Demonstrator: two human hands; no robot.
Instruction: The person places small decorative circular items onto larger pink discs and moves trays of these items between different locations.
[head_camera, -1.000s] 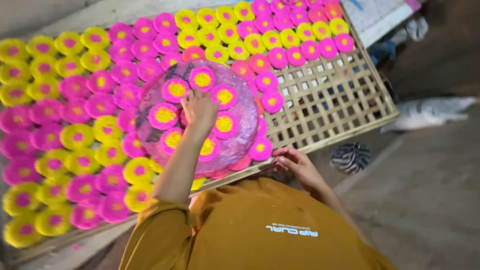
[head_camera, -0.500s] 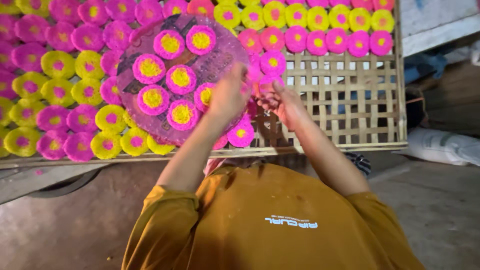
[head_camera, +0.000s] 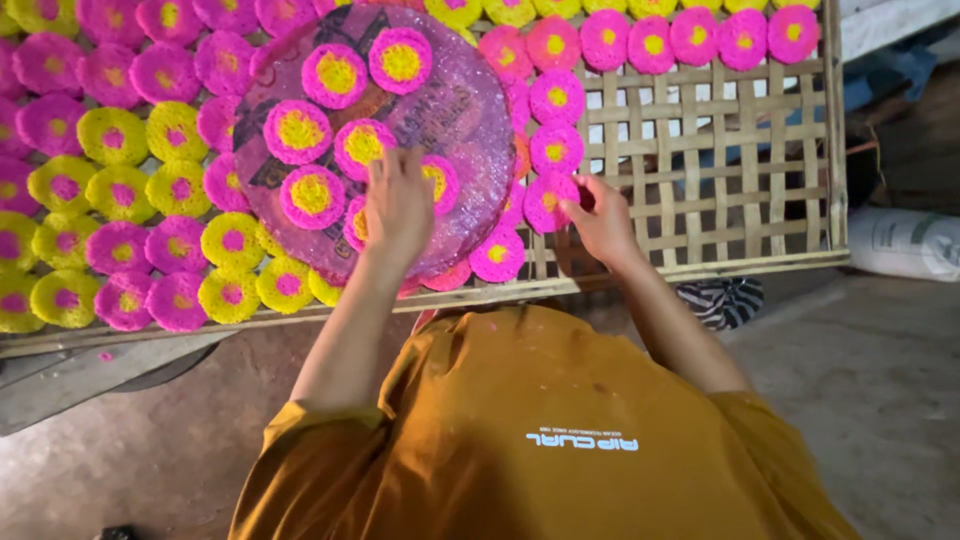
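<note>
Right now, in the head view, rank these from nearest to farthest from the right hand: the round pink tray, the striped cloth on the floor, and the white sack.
From the right hand:
1. Round pink tray, just to its left on the bamboo rack.
2. Striped cloth, lower right, on the floor below the rack's edge.
3. White sack, far right on the floor.

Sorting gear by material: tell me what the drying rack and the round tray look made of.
Drying rack: seemingly bamboo or split wood, matte tan, judging by flat strips woven into an open lattice inside a frame. Round tray: likely plastic or metal, unclear; glossy pink, speckled with crumbs, under the left hand.
</note>
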